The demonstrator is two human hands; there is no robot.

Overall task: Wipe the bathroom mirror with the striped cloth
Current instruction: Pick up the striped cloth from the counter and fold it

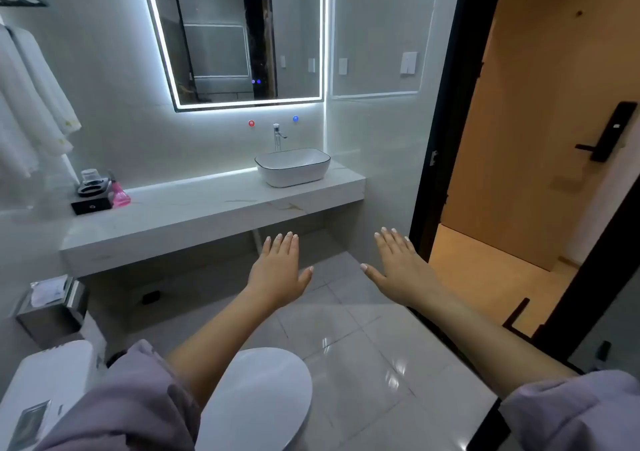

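The bathroom mirror [239, 35], edged with white light, hangs on the far wall above the marble counter [194, 211]. My left hand [278, 270] and my right hand [403, 263] are stretched out in front of me, palms down, fingers straight, holding nothing. Both hover over the floor, well short of the counter and far below the mirror. No striped cloth shows in this view.
A white basin [292, 166] with a tap [278, 137] stands on the counter's right end; a pink bottle [120, 194] and a black tray with a glass [91, 196] stand at its left. A toilet [256, 398] is below me, white towels [31, 104] hang left, an open doorway [519, 139] is right.
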